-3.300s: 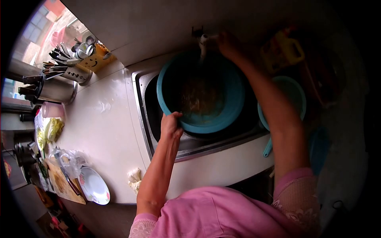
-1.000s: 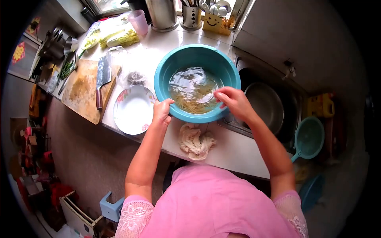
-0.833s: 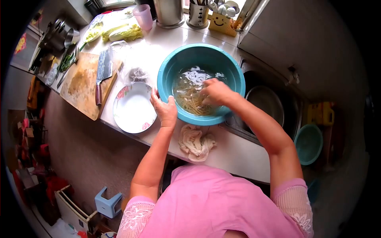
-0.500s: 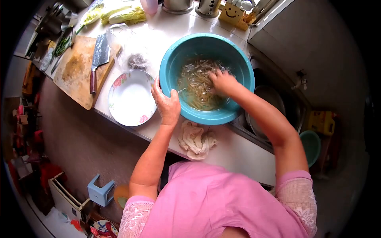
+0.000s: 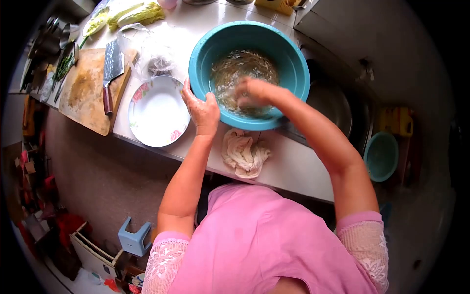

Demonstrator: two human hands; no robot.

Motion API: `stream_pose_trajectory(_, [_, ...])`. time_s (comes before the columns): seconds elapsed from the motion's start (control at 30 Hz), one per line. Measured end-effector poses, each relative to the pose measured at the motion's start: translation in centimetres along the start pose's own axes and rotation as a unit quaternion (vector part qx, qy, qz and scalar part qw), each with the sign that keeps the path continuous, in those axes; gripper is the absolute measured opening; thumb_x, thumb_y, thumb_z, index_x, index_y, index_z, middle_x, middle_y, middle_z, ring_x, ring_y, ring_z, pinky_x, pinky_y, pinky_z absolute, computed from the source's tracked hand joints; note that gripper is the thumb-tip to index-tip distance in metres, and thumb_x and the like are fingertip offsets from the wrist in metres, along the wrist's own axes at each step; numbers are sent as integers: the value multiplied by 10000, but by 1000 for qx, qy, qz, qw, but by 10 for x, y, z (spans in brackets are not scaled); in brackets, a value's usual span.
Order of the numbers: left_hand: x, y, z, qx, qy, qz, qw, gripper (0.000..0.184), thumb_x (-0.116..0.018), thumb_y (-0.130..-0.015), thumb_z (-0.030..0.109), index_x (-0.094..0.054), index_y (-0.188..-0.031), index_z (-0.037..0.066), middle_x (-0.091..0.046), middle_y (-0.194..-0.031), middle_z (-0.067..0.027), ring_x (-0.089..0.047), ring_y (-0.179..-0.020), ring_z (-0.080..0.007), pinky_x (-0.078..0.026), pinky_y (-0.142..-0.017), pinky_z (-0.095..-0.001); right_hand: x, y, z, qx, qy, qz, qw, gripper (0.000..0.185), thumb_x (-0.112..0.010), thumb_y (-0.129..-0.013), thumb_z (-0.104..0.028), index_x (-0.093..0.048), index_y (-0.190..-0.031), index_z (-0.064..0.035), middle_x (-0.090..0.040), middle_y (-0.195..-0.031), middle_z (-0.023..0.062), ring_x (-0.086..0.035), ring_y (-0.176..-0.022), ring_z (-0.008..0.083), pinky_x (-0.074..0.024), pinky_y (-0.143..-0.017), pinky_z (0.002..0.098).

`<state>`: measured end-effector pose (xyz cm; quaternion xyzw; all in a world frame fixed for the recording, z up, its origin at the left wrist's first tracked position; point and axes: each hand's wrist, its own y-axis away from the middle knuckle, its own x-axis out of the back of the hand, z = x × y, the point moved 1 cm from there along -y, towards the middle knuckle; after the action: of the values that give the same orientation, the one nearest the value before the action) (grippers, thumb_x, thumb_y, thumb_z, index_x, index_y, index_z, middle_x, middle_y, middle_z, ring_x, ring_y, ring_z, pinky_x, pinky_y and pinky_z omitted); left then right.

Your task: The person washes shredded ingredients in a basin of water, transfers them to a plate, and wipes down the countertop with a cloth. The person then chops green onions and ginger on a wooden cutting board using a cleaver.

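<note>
A teal plastic basin (image 5: 299,88) stands at the counter's edge, holding water and many thin pale-brown strips (image 5: 254,66) whose kind I cannot make out. My left hand (image 5: 203,111) grips the basin's left rim, thumb and fingers on either side of the wall. Inside the basin, my right hand (image 5: 252,92) is at the water among the strips; motion smears its fingers, so their closure is unclear. Left of the basin sits a white plate (image 5: 159,112) with pink flowers, close to my left hand. A crumpled cream cloth (image 5: 242,154) lies just below the basin.
A cleaver (image 5: 113,63) rests on a wooden cutting board (image 5: 81,98) at the left. Behind the plate is a clear plastic bag (image 5: 154,54) with something dark inside. Leafy cabbage (image 5: 142,14) lies at the back. A metal sink (image 5: 328,108) is at the right.
My right hand has moved left and toward me within the basin, and the strips and water are swirling. My left hand keeps its hold on the rim. The view has shifted slightly.
</note>
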<state>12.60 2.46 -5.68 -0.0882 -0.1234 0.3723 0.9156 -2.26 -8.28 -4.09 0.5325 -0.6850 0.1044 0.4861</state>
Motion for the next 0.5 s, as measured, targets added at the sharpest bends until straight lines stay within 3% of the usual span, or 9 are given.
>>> stream_pose_trajectory(0.07, [2,-2,0,-8,-21,-7,1000,559,-472,-694,16,-314,-1226,-49,-395,-1151,-223,-392,-1083,-343,-277,-981,-398,8,-3,13,-108,108,125,980,249,-617,-748,-279,-653,-923,-107,-583,-1015,157,-568,-925,322,-459,-799,392])
stream_pose_trajectory(0.13, [6,0,-2,1,1,10,1000,535,-482,-740,44,-304,-1236,-50,-389,-1166,-223,-385,-1099,-337,-277,-980,-394,26,11,10,-149,40,99,983,224,-619,-756,-268,-663,-915,-116,-628,-906,157,-590,-880,309,-468,-770,387])
stream_pose_trajectory(0.2, [6,10,-1,26,47,55,997,498,-501,-832,100,-285,-1255,-52,-377,-1198,-224,-369,-1130,-325,-277,-980,-387,35,37,3,-63,-93,263,958,242,-598,-789,-256,-657,-943,-79,-642,-874,152,-620,-818,287,-484,-751,352])
stream_pose_trajectory(0.23, [15,27,10,-34,22,40,998,474,-476,-881,159,-290,-1265,-47,-366,-1225,-224,-352,-1154,-324,-269,-986,-387,40,50,-1,-84,-104,292,947,249,-600,-795,-257,-655,-942,-65,-646,-876,146,-624,-816,270,-486,-747,339])
stream_pose_trajectory(0.33, [41,99,0,-172,-116,-163,965,636,-592,-799,370,-345,-1266,15,-334,-1264,-221,-307,-1192,-378,-219,-1002,-477,45,82,-1,-113,-153,356,915,242,-588,-839,-220,-634,-996,-43,-646,-879,73,-610,-822,170,-489,-738,293])
stream_pose_trajectory(0.37, [42,111,5,-203,-184,-227,935,706,-636,-737,411,-356,-1270,42,-318,-1280,-225,-286,-1204,-399,-203,-1000,-507,46,91,1,-117,-196,362,904,270,-575,-846,-251,-630,-1015,-48,-645,-907,60,-609,-837,147,-500,-716,281])
stream_pose_trajectory(0.4, [40,122,8,-232,-251,-288,895,777,-679,-675,452,-366,-1273,69,-302,-1297,-230,-264,-1216,-420,-186,-998,-538,43,96,3,-114,-250,399,874,257,-583,-838,-262,-647,-949,-38,-651,-826,71,-620,-769,149,-503,-686,278])
stream_pose_trajectory(0.43, [35,130,6,-222,-259,-328,881,823,-710,-613,466,-382,-1273,98,-271,-1324,-243,-234,-1228,-444,-170,-991,-570,40,105,-2,-108,-300,412,853,263,-579,-844,-267,-642,-958,-39,-645,-824,65,-619,-761,141,-506,-662,275])
stream_pose_trajectory(0.5, [20,138,8,-225,-284,-437,823,838,-710,-611,468,-376,-1286,101,-251,-1340,-252,-238,-1231,-439,-183,-1009,-535,35,127,-11,-70,-387,420,818,282,-566,-857,-280,-627,-976,-32,-636,-828,53,-614,-743,117,-511,-603,259])
